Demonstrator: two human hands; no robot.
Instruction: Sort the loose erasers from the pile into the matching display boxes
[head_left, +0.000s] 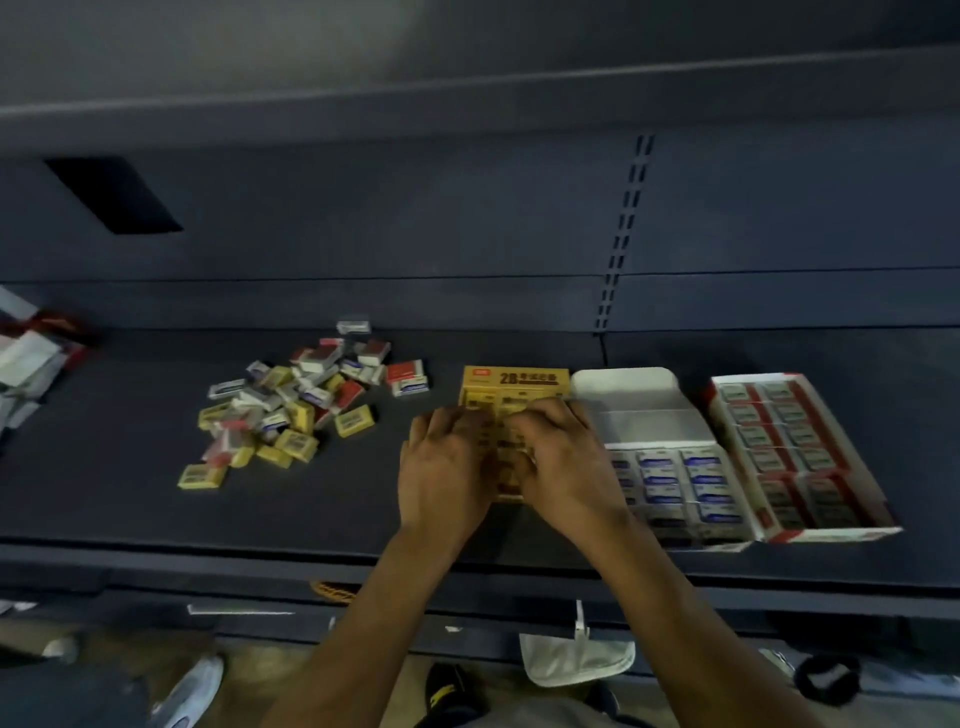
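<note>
Three display boxes stand in a row on the dark shelf (104, 499), right of centre: a yellow box (514, 379) with its lid raised at the back, a blue box (644, 423) just beside it with a white flap folded up, and a red box (831, 534) on the far right, touching the blue one. The blue and red boxes hold neat rows of erasers. Both hands are over the yellow box. The left hand (447, 467) lies palm down, its fingers stretched flat across the box's contents, released. The right hand (566, 462) sits close beside it, fingers bent toward the middle of the box; blur hides whether they pinch anything, so I cannot tell. The pile (296, 410) of loose yellow, red and blue erasers lies on the shelf well to the left of the hands, with one yellow eraser (201, 475) at its near left edge. Some white packs (26, 358) lie at the shelf's far left.
</note>
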